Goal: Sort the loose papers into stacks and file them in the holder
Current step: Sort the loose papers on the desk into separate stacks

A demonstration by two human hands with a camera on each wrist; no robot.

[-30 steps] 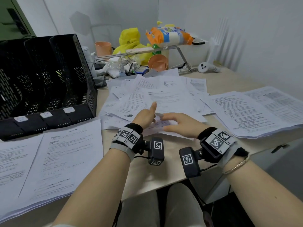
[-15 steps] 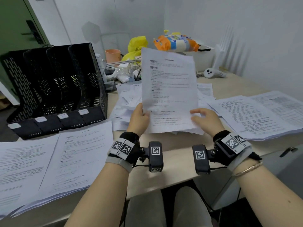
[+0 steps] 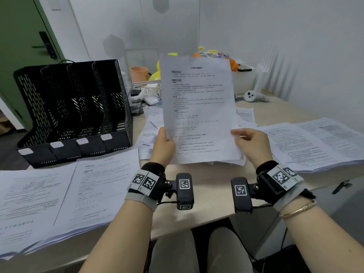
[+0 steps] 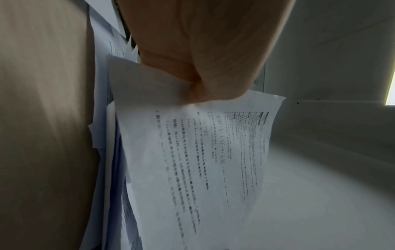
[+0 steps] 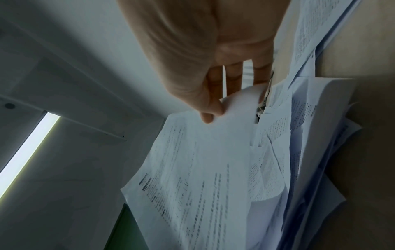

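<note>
While lifted upright above the counter's (image 3: 212,186) near edge: sheet (image 3: 199,107) being pinched at both lower side edges, left hand (image 3: 164,146) and right hand (image 3: 252,144) fingers (image 5: 210,94) grasping it; probably light, limp, crease-prone, needing two-sided support; holder (image 3: 74,113) standing at left.

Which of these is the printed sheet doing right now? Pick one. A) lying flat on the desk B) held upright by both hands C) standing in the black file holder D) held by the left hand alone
B: the left hand and right hand each grip a lower edge of the printed sheet, lifted above the desk.
</note>
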